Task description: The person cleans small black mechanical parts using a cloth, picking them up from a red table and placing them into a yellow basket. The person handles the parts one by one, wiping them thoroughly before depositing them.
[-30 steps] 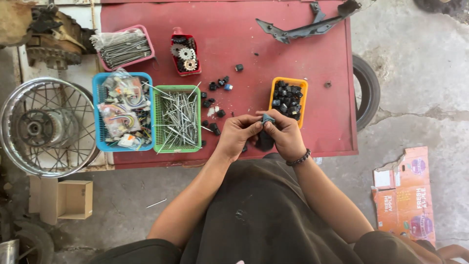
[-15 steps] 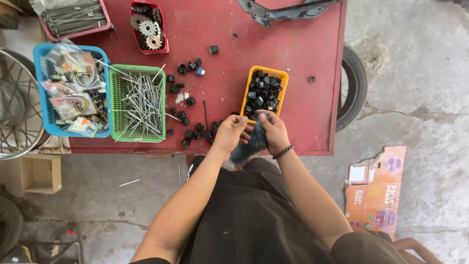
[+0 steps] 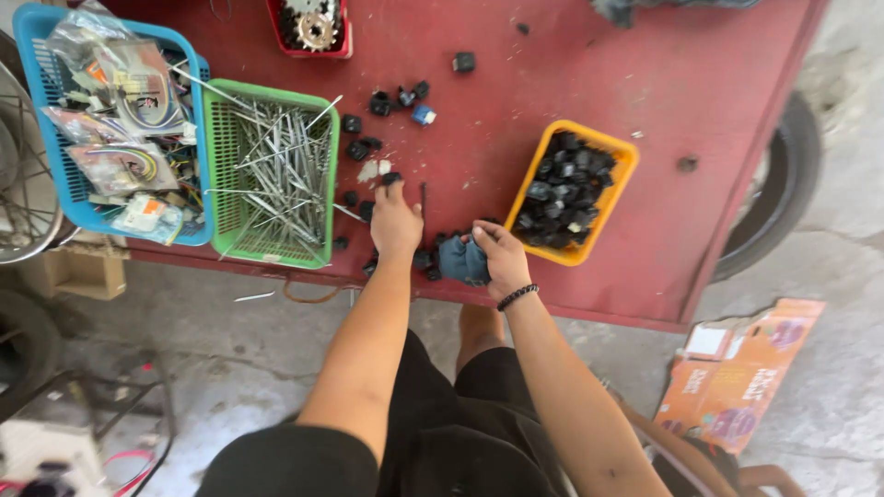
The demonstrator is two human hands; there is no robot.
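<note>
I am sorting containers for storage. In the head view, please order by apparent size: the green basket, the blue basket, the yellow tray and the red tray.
1. Blue basket and green basket: they look similar, and the blue one is partly cut off, so I cannot rank them.
2. Yellow tray.
3. Red tray: mostly out of frame, so its rank is unsure.

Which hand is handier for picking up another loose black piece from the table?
The left hand, probably: it lies free on the red table among the scattered black parts. The right hand is busy gripping a dark blue cloth.
</note>
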